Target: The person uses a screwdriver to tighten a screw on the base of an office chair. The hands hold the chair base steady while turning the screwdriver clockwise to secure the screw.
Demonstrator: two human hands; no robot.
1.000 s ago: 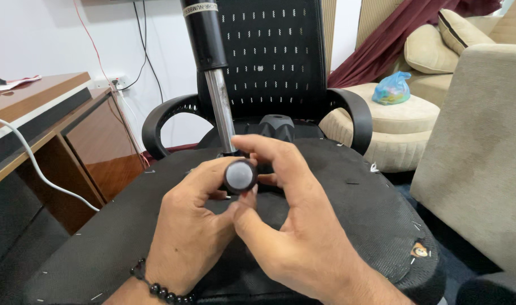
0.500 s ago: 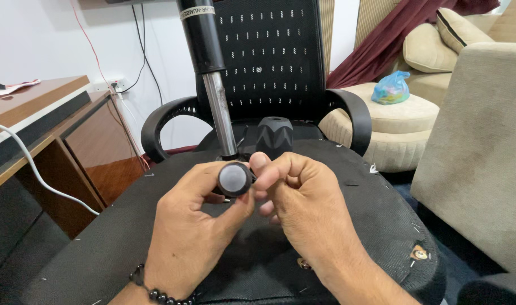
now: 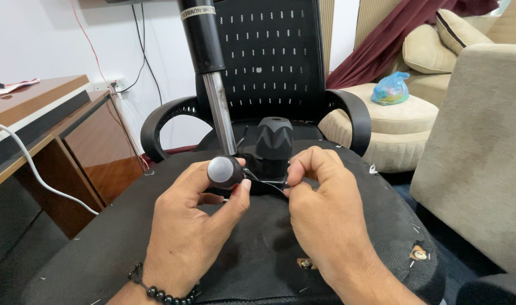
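An office chair lies upside down in front of me, its black fabric seat underside [image 3: 258, 254] facing up. My left hand [image 3: 193, 231] grips a short black lever with a grey round end cap [image 3: 222, 169]. My right hand [image 3: 320, 217] pinches a thin wire or cable [image 3: 269, 183] that runs from the lever toward the black ribbed knob [image 3: 273, 141]. A chrome gas-lift rod [image 3: 221, 121] with a black cylinder [image 3: 201, 36] rises just behind my left hand.
A second black mesh office chair [image 3: 275, 56] stands behind. A wooden desk [image 3: 37, 118] with a white cable [image 3: 37, 175] is on the left. Beige sofas [image 3: 478, 141] and a blue plastic bag [image 3: 390, 89] are on the right.
My right hand has pulled away from the lever's cap to the right, and now pinches the thin wire. The black ribbed knob has come into view behind my hands.
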